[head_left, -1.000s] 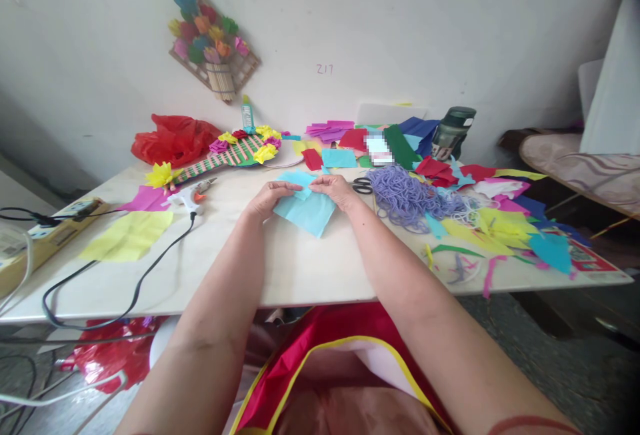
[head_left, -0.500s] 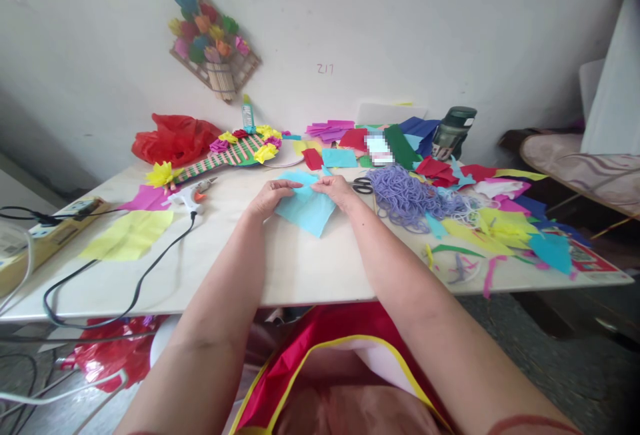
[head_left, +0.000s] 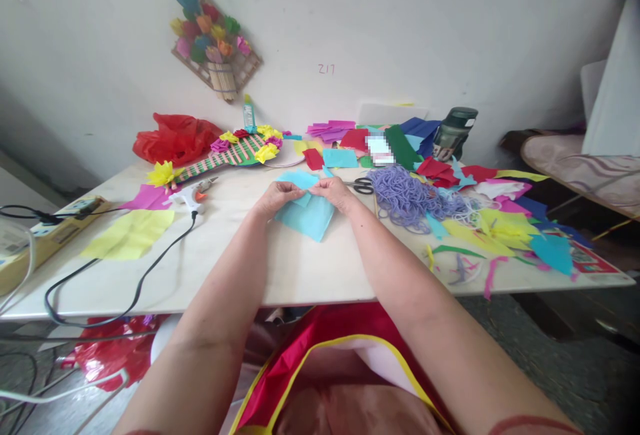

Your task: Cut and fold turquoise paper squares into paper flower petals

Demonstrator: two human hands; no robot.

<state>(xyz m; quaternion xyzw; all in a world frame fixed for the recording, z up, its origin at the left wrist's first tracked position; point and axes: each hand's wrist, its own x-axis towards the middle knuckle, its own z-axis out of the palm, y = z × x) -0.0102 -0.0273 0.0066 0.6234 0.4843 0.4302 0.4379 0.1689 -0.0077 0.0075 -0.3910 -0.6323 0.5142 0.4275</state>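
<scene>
Left hand [head_left: 277,199] and right hand [head_left: 336,193], each pinching the light-blue paper [head_left: 306,220] between thumb and fingers, over the middle of the table [head_left: 320,271]. To their right: scissors [head_left: 363,186], then heaped purple yarn [head_left: 400,196]; farther back, a lidded bottle [head_left: 454,133], contents indistinct. Back left: a red bag [head_left: 175,140], contents hidden. On the wall [head_left: 400,35]: a stick holder [head_left: 223,80] bearing coloured flowers [head_left: 205,25].

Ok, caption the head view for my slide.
Left hand and right hand pinch light-blue paper, with scissors and purple yarn to the right.
</scene>
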